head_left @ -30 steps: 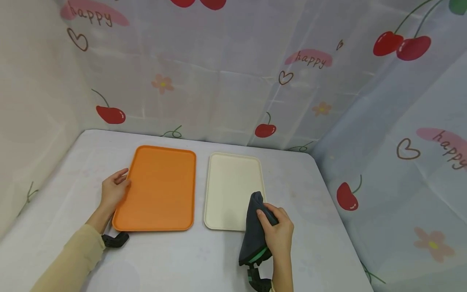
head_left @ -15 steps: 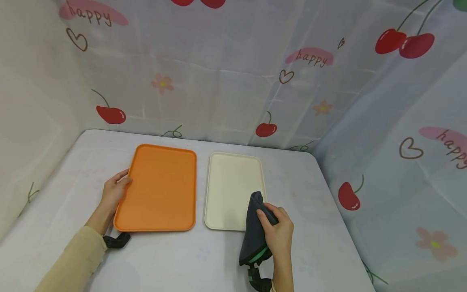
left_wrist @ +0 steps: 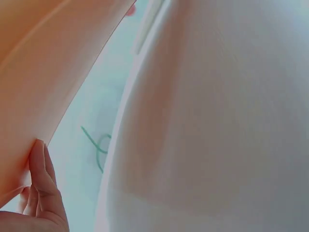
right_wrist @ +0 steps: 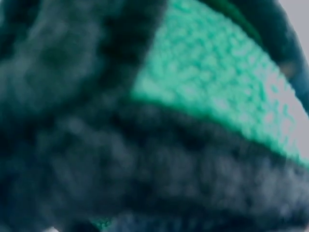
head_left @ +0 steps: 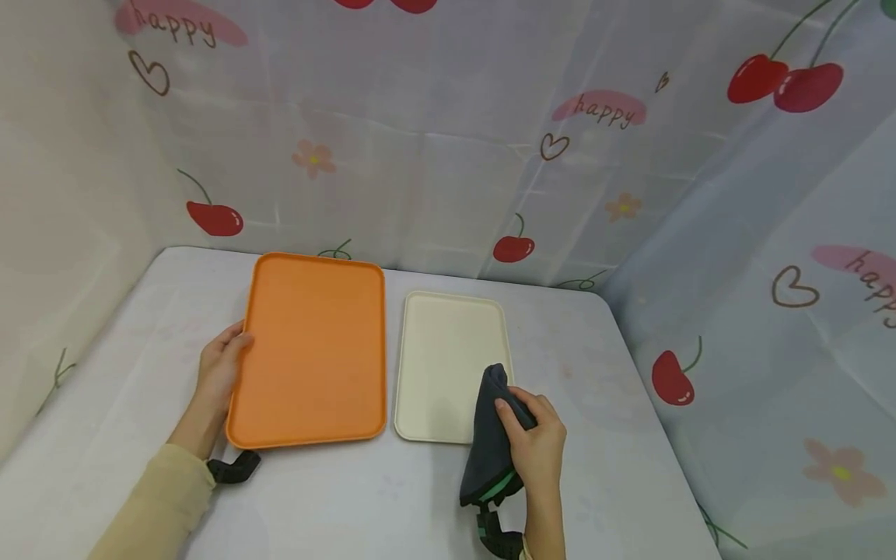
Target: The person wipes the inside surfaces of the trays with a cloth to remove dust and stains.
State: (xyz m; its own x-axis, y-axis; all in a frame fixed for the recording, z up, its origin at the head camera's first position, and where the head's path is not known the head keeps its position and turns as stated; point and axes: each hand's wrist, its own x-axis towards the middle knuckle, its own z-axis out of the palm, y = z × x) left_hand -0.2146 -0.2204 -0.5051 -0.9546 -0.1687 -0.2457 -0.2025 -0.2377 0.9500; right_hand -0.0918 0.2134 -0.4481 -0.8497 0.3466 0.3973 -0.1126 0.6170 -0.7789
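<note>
My left hand (head_left: 218, 372) grips the left edge of an orange tray (head_left: 311, 350), thumb on its upper face. In the left wrist view the tray (left_wrist: 46, 82) stands tilted off the white surface, with fingers (left_wrist: 42, 186) against it. A folded dark grey cloth (head_left: 488, 443) with a green inner layer is pinched in my right hand (head_left: 539, 443), over the near right corner of a cream tray (head_left: 448, 365). Blurred and close, the cloth's green fuzzy face (right_wrist: 217, 72) and dark layers fill the right wrist view.
Both trays are over a white-covered table (head_left: 392, 498). Behind and to the right hangs a curtain (head_left: 434, 140) with cherry prints, and a pale wall (head_left: 63, 194) rises on the left. Black camera mounts (head_left: 234, 467) are worn at the wrists.
The orange tray has risen off the table, its far edge tilting up, and has shifted slightly right with my left hand. My right hand and the cloth have stayed nearly still.
</note>
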